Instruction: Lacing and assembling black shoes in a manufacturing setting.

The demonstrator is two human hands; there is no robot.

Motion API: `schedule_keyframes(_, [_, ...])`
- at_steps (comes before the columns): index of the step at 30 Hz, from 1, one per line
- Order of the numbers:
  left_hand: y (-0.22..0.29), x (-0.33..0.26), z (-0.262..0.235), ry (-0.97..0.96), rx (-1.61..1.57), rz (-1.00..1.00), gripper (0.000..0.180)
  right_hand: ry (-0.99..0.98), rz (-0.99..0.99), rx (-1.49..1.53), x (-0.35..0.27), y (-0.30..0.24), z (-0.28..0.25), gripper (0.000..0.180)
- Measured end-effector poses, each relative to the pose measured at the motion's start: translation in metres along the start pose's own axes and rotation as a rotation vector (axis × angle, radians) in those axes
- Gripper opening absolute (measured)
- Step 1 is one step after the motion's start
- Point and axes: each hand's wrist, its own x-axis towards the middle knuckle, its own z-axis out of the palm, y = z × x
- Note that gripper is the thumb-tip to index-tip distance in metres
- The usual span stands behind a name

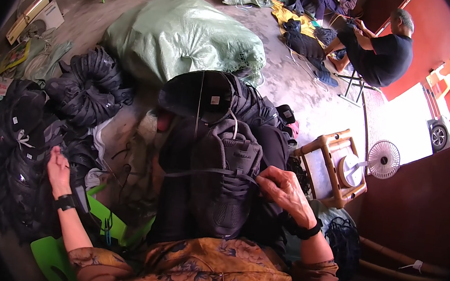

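Resting on the person's lap, a dark grey shoe (pixel 227 184) lies with its long axis running straight away from the body, toe toward the patterned orange garment (pixel 206 270) and heel toward the floor (pixel 306 94) beyond. The right hand (pixel 283 193) sits at the shoe's right edge, touching it; its fingers (pixel 265 179) are pinched narrow on a flat dark lace (pixel 199 173) that stretches leftward across the upper. This hand is clearly the nearer one to the shoe. The left hand (pixel 58 169) is well apart, out to the left, its fingers curled against a heap of black shoes (pixel 20 157); whether they grip anything there cannot be told. A second dark shoe (pixel 207 97) stands just beyond the lap shoe's heel. Farther out on the floor lie a big pale green sack (pixel 181 34), a small wooden stool (pixel 332 168) and a white fan (pixel 384 159). Another person in a black shirt (pixel 382 50) sits near the upper right edge.
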Motion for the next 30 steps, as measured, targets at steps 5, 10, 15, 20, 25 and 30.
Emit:
schedule_keyframes(5, [-0.085,-0.099,0.238,-0.171,0.652,-0.019,0.028,0.044,-0.017,-0.175,0.001,-0.008,0.001,0.014])
schedule_keyframes(10, [-0.154,-0.157,0.353,-0.553,0.817,-0.086,0.012,0.365,-0.426,-0.831,0.0,-0.007,0.029,0.015])
schedule_keyframes(15, [-0.195,-0.189,0.386,-0.679,0.989,0.43,0.016,0.344,-0.218,-0.272,-0.003,0.008,0.03,0.01])
schedule_keyframes(20, [-0.19,-0.214,0.379,-0.642,1.071,0.474,0.019,0.326,-0.164,0.001,-0.005,0.019,0.033,0.012])
schedule_keyframes(25, [-0.176,-0.203,0.389,-0.622,1.038,0.431,0.009,0.34,-0.145,-0.011,-0.005,0.024,0.032,0.012])
schedule_keyframes(30, [-0.176,-0.199,0.399,-0.666,1.012,0.396,0.006,0.291,-0.079,0.082,-0.004,0.025,0.031,0.013])
